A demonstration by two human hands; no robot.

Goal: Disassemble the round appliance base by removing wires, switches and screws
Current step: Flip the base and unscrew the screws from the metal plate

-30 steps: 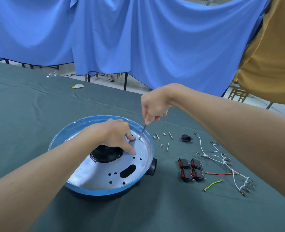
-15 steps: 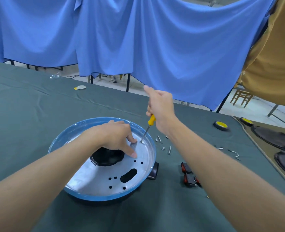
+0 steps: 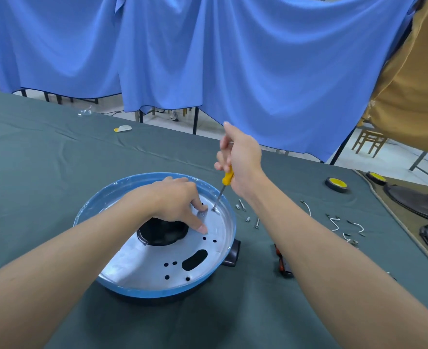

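Your right forearm (image 3: 308, 248) hides most of the switches (image 3: 282, 265), and the right edge cuts off the black discs (image 3: 424, 205).

Matt metal plate (image 3: 142, 260), glossy blue rim (image 3: 157, 290), cloth table (image 3: 44, 159).

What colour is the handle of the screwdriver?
Yellow; the screwdriver handle shows best in the head view.
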